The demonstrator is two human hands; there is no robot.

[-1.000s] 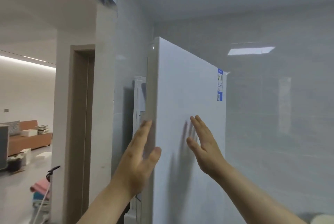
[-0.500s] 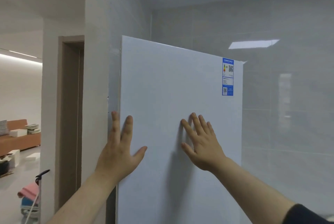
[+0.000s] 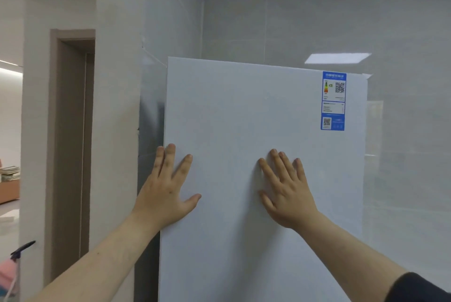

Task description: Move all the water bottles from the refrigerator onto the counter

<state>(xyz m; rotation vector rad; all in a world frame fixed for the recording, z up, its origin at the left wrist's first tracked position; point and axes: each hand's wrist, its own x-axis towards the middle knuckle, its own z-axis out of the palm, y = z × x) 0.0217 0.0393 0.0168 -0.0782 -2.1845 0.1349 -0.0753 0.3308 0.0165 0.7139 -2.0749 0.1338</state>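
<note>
The white refrigerator door [image 3: 244, 111] fills the middle of the view, flat toward me and swung to, with a blue energy label [image 3: 333, 101] at its upper right corner. My left hand [image 3: 166, 189] lies flat on the door near its left edge, fingers spread. My right hand [image 3: 285, 189] presses flat on the door's middle, fingers spread too. Neither hand holds anything. No water bottles and no counter are in sight; the refrigerator's inside is hidden behind the door.
Glossy grey tiled walls [image 3: 402, 155] stand behind and to the right of the refrigerator. A brown door frame [image 3: 70, 143] is to the left, and beyond it an open room with a sofa [image 3: 8, 189]. A mop handle [image 3: 22, 248] shows at the lower left.
The door has swung from ajar to flat and closed against the refrigerator. My left hand moved from gripping its edge to lying flat on its front; my right hand stayed pressed on it.
</note>
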